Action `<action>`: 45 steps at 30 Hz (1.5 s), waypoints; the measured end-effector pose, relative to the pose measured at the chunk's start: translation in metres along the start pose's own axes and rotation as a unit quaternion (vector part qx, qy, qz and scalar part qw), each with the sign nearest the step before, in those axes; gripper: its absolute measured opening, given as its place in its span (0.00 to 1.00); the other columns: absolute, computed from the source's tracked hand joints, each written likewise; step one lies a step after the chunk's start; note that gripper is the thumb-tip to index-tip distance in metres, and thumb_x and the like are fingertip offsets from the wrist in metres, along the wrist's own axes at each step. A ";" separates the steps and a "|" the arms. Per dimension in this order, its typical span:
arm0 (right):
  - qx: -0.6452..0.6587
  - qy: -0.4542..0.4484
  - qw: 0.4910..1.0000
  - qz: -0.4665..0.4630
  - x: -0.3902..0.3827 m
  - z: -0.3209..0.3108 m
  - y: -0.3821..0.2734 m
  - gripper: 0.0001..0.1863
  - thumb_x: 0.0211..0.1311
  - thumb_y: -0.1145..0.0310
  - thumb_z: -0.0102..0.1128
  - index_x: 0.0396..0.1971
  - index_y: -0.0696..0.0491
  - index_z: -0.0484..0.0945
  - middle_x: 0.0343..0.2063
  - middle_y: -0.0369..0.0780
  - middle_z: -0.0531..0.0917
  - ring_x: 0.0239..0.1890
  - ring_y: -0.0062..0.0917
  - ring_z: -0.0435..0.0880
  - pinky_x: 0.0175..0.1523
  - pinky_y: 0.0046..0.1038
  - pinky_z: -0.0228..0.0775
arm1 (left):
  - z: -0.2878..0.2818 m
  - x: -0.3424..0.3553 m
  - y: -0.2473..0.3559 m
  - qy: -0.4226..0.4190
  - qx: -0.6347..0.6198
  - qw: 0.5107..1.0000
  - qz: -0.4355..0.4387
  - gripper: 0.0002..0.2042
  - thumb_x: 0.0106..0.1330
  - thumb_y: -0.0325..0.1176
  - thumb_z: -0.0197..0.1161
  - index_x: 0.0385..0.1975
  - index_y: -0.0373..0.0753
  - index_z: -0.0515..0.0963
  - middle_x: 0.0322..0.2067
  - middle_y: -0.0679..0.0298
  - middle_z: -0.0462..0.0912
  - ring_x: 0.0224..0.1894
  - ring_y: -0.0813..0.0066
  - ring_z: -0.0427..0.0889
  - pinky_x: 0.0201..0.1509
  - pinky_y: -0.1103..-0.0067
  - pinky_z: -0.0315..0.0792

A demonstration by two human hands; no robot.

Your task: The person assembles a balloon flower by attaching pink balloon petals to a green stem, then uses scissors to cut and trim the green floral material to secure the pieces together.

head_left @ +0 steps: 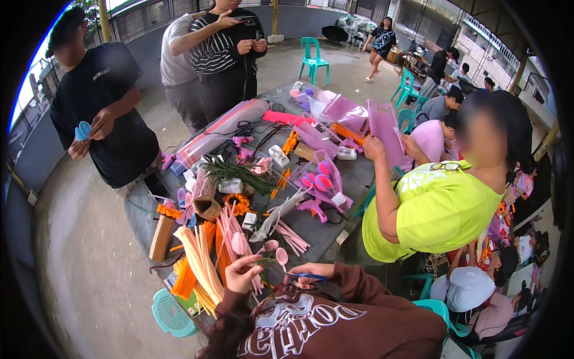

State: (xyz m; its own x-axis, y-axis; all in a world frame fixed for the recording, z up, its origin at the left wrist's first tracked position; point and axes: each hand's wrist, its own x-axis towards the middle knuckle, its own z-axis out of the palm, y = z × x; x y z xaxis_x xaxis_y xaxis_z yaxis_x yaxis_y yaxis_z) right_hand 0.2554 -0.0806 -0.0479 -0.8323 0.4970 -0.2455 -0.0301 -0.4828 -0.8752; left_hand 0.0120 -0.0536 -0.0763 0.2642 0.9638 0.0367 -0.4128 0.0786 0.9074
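At the bottom centre my left hand (242, 275) pinches a thin green piece (267, 261) between thumb and finger. My right hand (308, 276) grips blue-handled scissors (317, 277), their tips near that green piece. A pink spoon-shaped piece (281, 256) stands upright between my hands, its lower end hidden. Just above my left hand is a pink bud (238, 243). Bundles of peach (197, 266) and orange (185, 281) fuzzy stems lie left of my hands, with pale pink stems (293, 239) to the right.
A crowded grey table (143, 221) holds wrapping sheets, glue guns (311, 208) and green stems (236, 170). A person in yellow (430, 209) holds pink film at right. People stand at left (95, 113) and behind. Teal chairs (314, 60) and more workers surround the table.
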 end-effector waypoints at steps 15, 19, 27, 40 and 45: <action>0.009 -0.024 0.999 0.020 -0.008 -0.004 0.013 0.25 0.57 0.54 0.54 0.45 0.58 0.65 0.19 0.28 0.67 0.19 0.08 0.64 0.23 0.11 0.57 | 0.002 -0.002 0.020 -0.004 0.057 0.998 -0.029 0.15 0.53 0.17 0.60 0.42 0.29 0.70 0.35 0.58 0.79 0.37 0.78 0.78 0.40 0.84 0.73; -0.005 -0.019 1.000 0.013 -0.006 0.001 0.007 0.25 0.57 0.53 0.54 0.45 0.58 0.66 0.19 0.28 0.67 0.18 0.08 0.64 0.22 0.11 0.57 | 0.001 0.001 0.015 -0.029 0.056 0.998 -0.016 0.15 0.53 0.18 0.60 0.42 0.29 0.71 0.34 0.58 0.79 0.37 0.78 0.78 0.41 0.85 0.72; 0.061 -0.007 0.998 -0.023 0.012 0.008 0.009 0.26 0.56 0.50 0.53 0.43 0.58 0.66 0.19 0.30 0.69 0.18 0.09 0.66 0.22 0.11 0.58 | 0.003 0.004 -0.010 -0.023 -0.048 0.999 0.005 0.24 0.55 0.24 0.60 0.52 0.35 0.62 0.41 0.58 0.75 0.44 0.75 0.74 0.48 0.82 0.66; 0.046 0.104 0.993 -0.025 0.034 0.023 0.001 0.27 0.53 0.52 0.58 0.47 0.55 0.63 0.23 0.31 0.68 0.22 0.10 0.65 0.25 0.12 0.56 | 0.019 -0.004 -0.012 -0.061 0.069 0.996 0.000 0.23 0.63 0.48 0.48 0.45 0.31 0.68 0.28 0.64 0.74 0.30 0.79 0.72 0.36 0.83 0.66; 0.090 0.060 0.991 -0.078 0.034 0.024 0.005 0.29 0.52 0.50 0.58 0.44 0.56 0.64 0.21 0.31 0.66 0.21 0.10 0.63 0.26 0.12 0.55 | 0.021 -0.003 -0.004 -0.021 0.263 0.958 0.113 0.31 0.62 0.59 0.39 0.34 0.30 0.72 0.15 0.69 0.67 0.16 0.82 0.66 0.19 0.84 0.58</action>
State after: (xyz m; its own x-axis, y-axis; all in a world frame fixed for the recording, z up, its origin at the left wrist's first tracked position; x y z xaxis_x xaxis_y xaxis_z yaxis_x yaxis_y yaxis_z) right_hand 0.2136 -0.0832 -0.0510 -0.7388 0.6521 -0.1703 -0.2600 -0.5089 -0.8206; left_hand 0.0309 -0.0625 -0.0710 0.2600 0.9287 0.2646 0.0289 -0.2813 0.9592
